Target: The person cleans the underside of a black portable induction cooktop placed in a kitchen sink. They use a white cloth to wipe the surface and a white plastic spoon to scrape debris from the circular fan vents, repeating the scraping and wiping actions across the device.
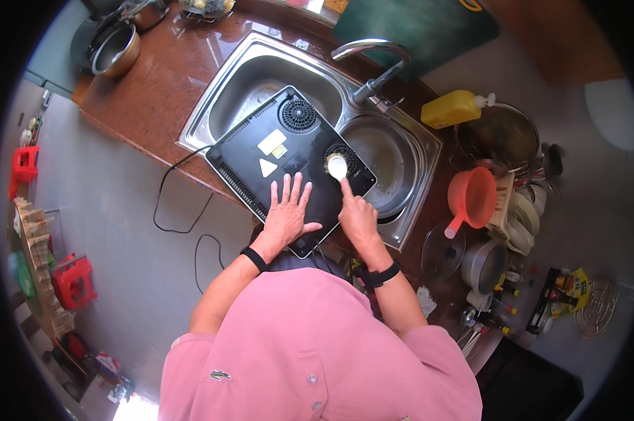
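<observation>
A black flat appliance (306, 142), likely an induction cooker lying underside up, rests slanted over the double-bowl steel sink (193, 134). Its underside has two round fan grilles, slotted vents and several stickers. My left hand (289, 213) lies flat on it near its front edge, fingers spread. In my right hand (361, 218) is a small brush (337, 167) with a white back, my index finger stretched along it. Its bristles, mostly hidden beneath, are on the right-hand fan grille (351, 157). A black cord (156, 210) hangs from the appliance's left corner.
A chrome faucet (372, 89) arches behind the sink, with a steel pot (412, 152) in the right bowl. On the right stand a yellow bottle (450, 109), a red dipper (469, 197), dishes and a pot (484, 266). Pans (116, 50) sit at the counter's far left.
</observation>
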Action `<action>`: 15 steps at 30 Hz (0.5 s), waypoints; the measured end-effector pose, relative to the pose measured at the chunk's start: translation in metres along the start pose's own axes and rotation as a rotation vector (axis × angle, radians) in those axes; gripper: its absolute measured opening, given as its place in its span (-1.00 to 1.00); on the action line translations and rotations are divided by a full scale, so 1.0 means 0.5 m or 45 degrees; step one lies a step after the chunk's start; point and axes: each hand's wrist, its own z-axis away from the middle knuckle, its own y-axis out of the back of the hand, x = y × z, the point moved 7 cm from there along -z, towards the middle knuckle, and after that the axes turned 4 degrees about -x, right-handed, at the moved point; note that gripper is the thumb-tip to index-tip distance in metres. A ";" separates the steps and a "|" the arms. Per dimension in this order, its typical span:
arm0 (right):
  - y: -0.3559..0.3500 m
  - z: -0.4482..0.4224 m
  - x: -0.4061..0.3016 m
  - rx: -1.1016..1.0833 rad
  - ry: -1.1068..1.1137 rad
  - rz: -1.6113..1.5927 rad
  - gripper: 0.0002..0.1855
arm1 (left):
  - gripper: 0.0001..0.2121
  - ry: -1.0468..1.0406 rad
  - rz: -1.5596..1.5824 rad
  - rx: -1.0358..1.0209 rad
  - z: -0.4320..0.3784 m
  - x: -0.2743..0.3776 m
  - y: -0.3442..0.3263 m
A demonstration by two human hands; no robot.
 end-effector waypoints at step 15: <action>0.015 0.015 0.056 0.130 -0.143 -0.199 -0.29 | 0.07 -0.014 0.000 -0.021 0.000 0.002 0.005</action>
